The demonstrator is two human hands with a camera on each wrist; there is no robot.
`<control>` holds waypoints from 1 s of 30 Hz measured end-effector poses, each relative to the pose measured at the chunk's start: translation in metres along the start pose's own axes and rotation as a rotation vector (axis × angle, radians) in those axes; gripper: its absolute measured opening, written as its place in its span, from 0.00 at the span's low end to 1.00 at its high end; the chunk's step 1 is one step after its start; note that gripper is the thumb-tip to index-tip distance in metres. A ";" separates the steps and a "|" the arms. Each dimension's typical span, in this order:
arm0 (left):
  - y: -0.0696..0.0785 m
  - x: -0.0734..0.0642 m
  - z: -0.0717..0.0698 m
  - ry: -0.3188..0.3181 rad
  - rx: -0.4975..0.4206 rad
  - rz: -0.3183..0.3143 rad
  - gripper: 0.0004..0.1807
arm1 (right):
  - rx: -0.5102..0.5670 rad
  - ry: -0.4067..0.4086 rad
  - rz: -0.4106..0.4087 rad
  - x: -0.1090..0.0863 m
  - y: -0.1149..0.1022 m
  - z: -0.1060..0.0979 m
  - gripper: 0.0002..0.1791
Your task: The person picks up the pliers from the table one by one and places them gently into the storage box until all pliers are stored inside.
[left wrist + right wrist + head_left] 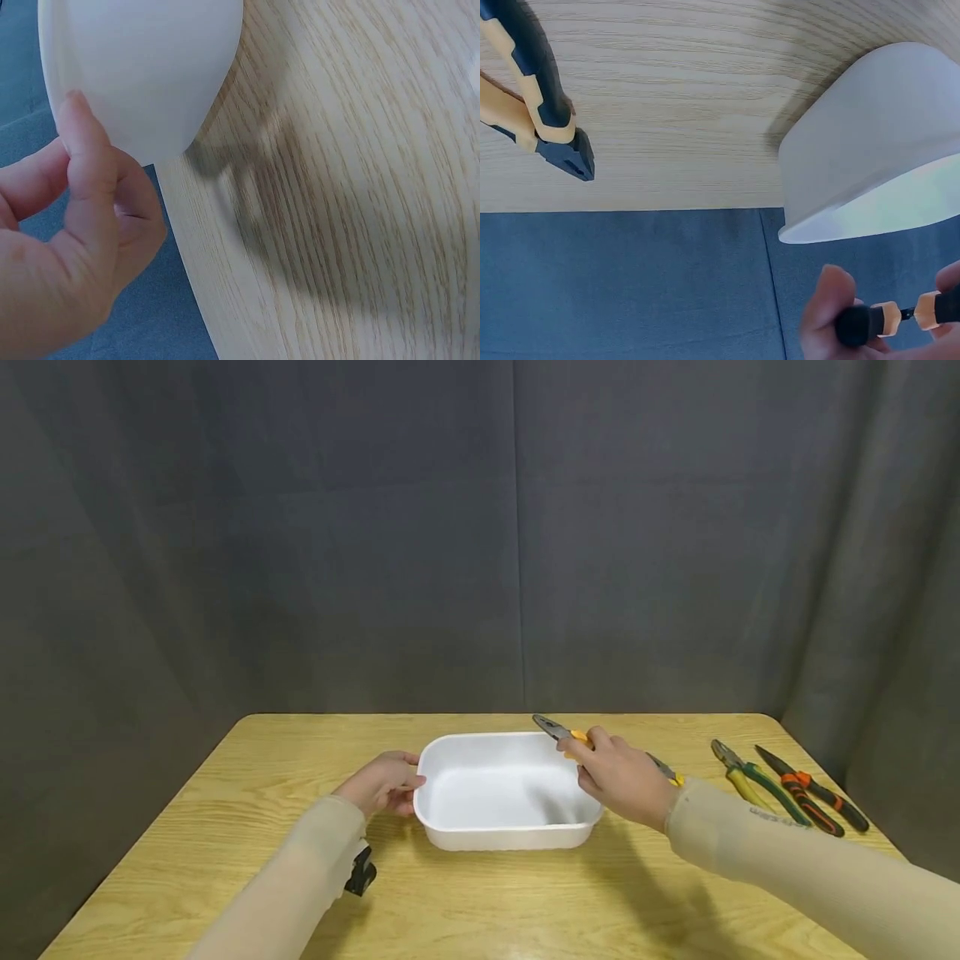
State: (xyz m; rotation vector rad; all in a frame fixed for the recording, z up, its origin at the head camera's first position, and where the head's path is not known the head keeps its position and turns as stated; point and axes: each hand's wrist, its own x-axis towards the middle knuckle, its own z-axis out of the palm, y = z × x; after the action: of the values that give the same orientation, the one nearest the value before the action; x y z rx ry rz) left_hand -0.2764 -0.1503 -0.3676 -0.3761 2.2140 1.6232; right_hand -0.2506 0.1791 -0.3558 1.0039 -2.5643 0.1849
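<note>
A white rectangular plastic basin point(504, 838) stands on the wooden table. At its left end my left hand point(384, 783) pinches the rim; in the left wrist view the thumb point(86, 142) lies on the inner side of the basin wall point(150, 67). My right hand point(628, 783) grips pliers point(552, 727) with yellow-and-black handles, held above the basin's right end. Their grey jaws point up and left. The right wrist view shows the handle ends point(889, 319) in my fingers; most of the handles are hidden by the hand.
Second yellow-and-black pliers point(555, 112) lie on the table point(225, 860), partly behind my right wrist in the head view. Farther right lie green-and-yellow pliers point(772, 792) and orange-and-black pliers point(813, 793). A dark curtain point(375, 543) hangs behind the table.
</note>
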 end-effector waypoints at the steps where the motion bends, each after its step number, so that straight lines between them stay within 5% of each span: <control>1: 0.001 0.000 0.000 0.001 0.004 -0.002 0.23 | -0.005 0.000 -0.010 0.000 0.000 0.000 0.18; 16: 0.001 0.000 0.000 0.001 0.011 -0.001 0.23 | -0.123 -0.012 -0.104 0.002 0.000 0.002 0.17; 30: 0.001 -0.002 0.000 0.015 0.019 -0.014 0.24 | -0.212 0.071 -0.211 0.013 0.002 0.011 0.20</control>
State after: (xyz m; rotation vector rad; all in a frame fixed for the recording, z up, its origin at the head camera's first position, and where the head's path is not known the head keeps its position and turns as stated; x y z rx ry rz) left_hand -0.2753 -0.1497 -0.3658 -0.3985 2.2316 1.5959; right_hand -0.2639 0.1699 -0.3609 1.1527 -2.3355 -0.1037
